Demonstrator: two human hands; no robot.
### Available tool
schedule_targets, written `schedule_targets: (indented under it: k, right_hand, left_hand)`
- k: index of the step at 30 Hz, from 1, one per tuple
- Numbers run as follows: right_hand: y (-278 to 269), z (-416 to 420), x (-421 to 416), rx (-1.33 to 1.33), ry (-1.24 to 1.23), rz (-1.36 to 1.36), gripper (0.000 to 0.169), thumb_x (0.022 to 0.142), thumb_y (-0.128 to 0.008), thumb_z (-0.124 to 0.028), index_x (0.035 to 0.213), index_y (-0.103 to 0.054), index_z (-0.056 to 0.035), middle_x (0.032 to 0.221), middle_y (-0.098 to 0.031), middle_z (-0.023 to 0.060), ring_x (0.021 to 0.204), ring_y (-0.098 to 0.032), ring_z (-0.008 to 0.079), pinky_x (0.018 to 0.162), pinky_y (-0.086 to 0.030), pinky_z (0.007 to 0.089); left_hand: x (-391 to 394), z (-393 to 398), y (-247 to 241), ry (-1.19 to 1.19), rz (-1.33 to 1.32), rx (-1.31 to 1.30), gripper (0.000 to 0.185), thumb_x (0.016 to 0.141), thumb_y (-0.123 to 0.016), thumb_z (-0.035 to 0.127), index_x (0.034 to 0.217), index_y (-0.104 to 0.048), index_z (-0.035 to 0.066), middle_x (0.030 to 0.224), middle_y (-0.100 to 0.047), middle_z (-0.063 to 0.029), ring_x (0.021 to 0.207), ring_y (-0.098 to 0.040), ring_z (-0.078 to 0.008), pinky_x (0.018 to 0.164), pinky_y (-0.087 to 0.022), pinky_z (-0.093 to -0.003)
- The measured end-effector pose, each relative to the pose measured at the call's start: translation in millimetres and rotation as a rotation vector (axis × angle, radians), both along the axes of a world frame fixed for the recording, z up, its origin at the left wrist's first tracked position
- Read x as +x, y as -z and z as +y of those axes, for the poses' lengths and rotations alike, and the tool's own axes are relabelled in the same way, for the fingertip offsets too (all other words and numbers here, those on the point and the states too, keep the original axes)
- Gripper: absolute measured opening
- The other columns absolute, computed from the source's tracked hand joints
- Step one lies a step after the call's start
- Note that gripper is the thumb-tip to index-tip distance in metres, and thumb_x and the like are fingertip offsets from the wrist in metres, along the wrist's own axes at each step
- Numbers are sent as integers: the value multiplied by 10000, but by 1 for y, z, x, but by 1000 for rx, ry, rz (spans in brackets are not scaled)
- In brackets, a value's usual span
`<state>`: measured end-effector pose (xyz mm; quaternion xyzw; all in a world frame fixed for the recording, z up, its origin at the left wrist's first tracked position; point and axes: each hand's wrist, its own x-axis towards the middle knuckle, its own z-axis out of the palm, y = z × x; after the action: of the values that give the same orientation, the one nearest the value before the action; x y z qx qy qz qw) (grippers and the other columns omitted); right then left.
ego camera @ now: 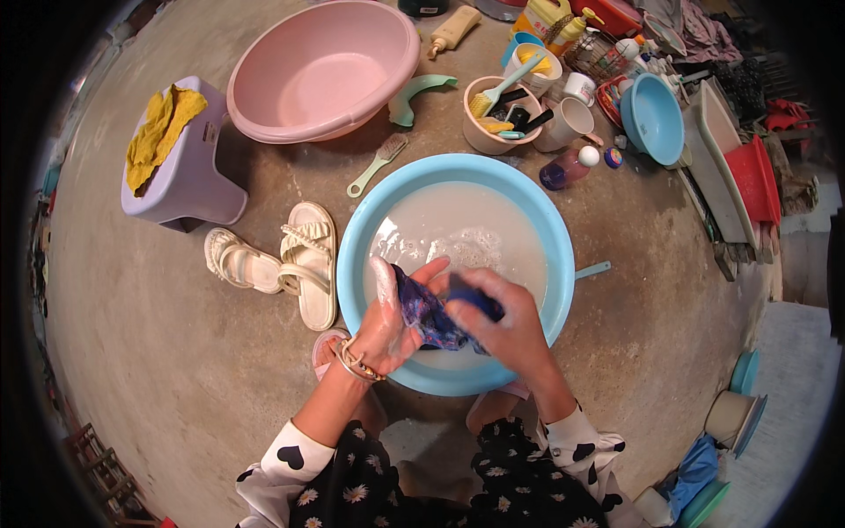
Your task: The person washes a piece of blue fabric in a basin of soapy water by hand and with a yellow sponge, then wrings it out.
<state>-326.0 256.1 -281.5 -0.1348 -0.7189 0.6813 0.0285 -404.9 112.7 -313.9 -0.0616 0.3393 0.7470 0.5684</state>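
Note:
A blue plastic basin [562,277] of cloudy, sudsy water stands on the floor before me. Over it, my left hand [391,327] is palm up, thumb raised, with a wet dark blue patterned cloth [426,313] across the palm and fingers. Lather coats the left thumb. My right hand [505,310] curls around a dark blue object [480,302] against the cloth's right side. Motion blurs this object, so whether it is a brush or bunched fabric is unclear. Part of the cloth hangs below the hands, above the water.
Left of the basin lie white sandals [313,270] and a green-handled brush [377,165]. Behind are a purple stool [188,165] bearing a yellow cloth [162,135], and a large pink basin [323,72]. A tub of brushes [492,135] and a bottle [564,170] stand at the back right.

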Motion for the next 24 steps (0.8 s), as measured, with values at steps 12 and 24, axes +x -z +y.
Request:
schedule_targets:
  k: [12, 24]
  right_hand:
    - [-12, 23, 0, 144, 157, -62, 183, 788, -652, -55, 933, -570, 22, 827, -595, 47, 782, -530, 96, 736, -454, 264]
    - [-23, 10, -11, 26, -121, -92, 180, 792, -620, 10, 968, -624, 47, 930, -638, 79, 876, -576, 121, 801, -456, 254]
  left_hand:
    - [0, 3, 2, -11, 10, 29, 875, 840, -182, 712, 1372, -309, 29, 1288, -495, -162, 1148, -532, -279, 952, -463, -413]
    - [4, -3, 9, 341, 622, -130, 522, 881, -575, 364, 1268, -409, 55, 1083, -512, -36, 965, -494, -117, 840, -429, -274]
